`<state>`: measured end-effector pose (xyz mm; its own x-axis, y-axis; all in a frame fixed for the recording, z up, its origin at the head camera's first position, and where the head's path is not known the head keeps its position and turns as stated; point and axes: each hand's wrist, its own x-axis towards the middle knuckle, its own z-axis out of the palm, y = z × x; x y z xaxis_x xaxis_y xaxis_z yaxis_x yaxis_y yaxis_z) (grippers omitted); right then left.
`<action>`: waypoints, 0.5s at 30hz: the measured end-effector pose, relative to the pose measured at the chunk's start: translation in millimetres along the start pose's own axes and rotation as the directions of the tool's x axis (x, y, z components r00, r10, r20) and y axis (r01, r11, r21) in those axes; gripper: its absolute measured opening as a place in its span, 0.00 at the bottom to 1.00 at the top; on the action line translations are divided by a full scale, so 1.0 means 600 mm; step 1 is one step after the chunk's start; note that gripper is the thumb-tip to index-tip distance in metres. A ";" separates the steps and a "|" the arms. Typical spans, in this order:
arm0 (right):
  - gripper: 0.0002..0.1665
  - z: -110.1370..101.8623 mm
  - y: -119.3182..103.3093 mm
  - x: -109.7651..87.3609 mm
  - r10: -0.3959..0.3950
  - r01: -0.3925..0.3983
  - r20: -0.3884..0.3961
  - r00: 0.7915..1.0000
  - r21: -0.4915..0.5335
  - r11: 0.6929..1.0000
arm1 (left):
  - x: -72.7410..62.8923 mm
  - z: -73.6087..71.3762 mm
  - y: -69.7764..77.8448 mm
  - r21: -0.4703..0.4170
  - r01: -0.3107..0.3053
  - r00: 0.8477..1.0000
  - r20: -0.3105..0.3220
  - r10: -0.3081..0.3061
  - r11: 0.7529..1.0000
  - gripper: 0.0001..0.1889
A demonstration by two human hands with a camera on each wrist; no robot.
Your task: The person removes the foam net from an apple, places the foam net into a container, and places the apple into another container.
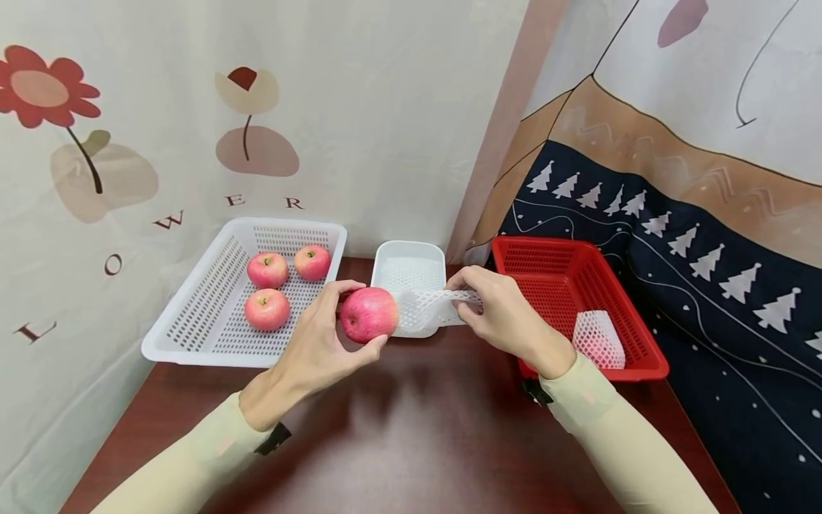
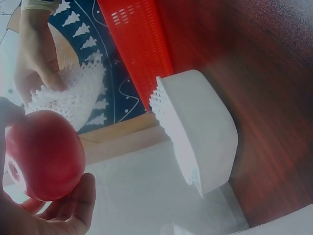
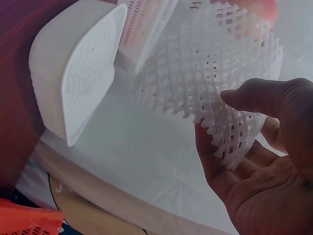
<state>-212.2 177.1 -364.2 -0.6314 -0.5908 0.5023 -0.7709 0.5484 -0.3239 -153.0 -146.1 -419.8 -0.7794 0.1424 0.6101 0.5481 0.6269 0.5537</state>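
My left hand (image 1: 319, 335) grips a red apple (image 1: 369, 315) between thumb and fingers, above the table's middle. To its right, my right hand (image 1: 497, 308) pinches a white foam net sleeve (image 1: 430, 307) by its right end. The sleeve's other end meets the apple's right side in the head view; in the right wrist view the netting (image 3: 210, 68) overlaps part of the apple (image 3: 259, 14). Beneath and behind the sleeve stands a small white tray (image 1: 409, 251), with white netting inside. In the left wrist view the held apple (image 2: 46, 154) shows bare skin.
A white basket (image 1: 193, 314) on the left holds three bare apples (image 1: 266, 310). On the right, a red basket (image 1: 632, 321) contains one net-wrapped apple (image 1: 599, 340). All stand on a dark red-brown table (image 1: 411, 428), with printed curtains (image 1: 385, 107) close behind.
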 end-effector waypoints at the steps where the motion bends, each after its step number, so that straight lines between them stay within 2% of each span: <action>1: 0.15 -0.001 0.002 0.001 0.005 -0.005 -0.001 1.000 0.000 1.000 | 0.000 0.000 0.000 0.002 0.000 1.000 0.001 0.000 1.000 0.42; 6: 0.14 -0.007 0.010 0.011 0.025 -0.025 0.015 1.000 -0.002 1.000 | 0.001 0.000 0.000 0.003 -0.004 1.000 -0.002 0.004 1.000 0.42; 13: 0.14 -0.007 0.026 0.031 0.059 -0.059 0.046 0.997 0.006 0.998 | -0.003 -0.004 0.001 0.007 0.024 1.000 0.013 -0.024 1.000 0.44; 15: 0.13 -0.007 0.030 0.039 0.077 -0.078 0.056 0.995 0.004 0.997 | -0.003 -0.004 0.001 0.009 0.013 1.000 0.020 -0.013 1.000 0.45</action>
<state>-240.6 175.7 -355.2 -0.6928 -0.5790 0.4298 -0.7198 0.5905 -0.3649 -150.7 -147.8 -419.5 -0.7924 0.1490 0.5915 0.5351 0.6354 0.5568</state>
